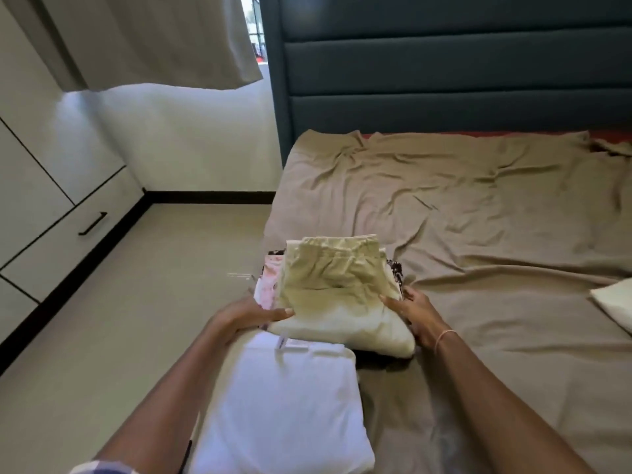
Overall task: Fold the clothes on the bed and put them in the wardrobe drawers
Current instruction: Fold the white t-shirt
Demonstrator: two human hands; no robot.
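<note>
A stack of folded clothes sits at the near left edge of the bed (478, 206). Pale yellow-green trousers (337, 285) lie folded on top, over a pink patterned garment (270, 278) and a dark patterned one (396, 271). My left hand (253, 314) grips the stack's left side, thumb on the trousers. On the stack's right side rests my right hand (419, 313), fingers under its edge. A folded white garment (287, 408) lies nearer to me, touching the stack. The wardrobe drawer (68, 244) with a black handle is shut, at the left.
A brown wrinkled sheet covers the bed, with a dark teal headboard (444, 63) behind. A pale cloth (615, 302) pokes in at the right edge. Beige floor (136, 302) runs between bed and wardrobe. A grey curtain (164, 39) hangs at the top left.
</note>
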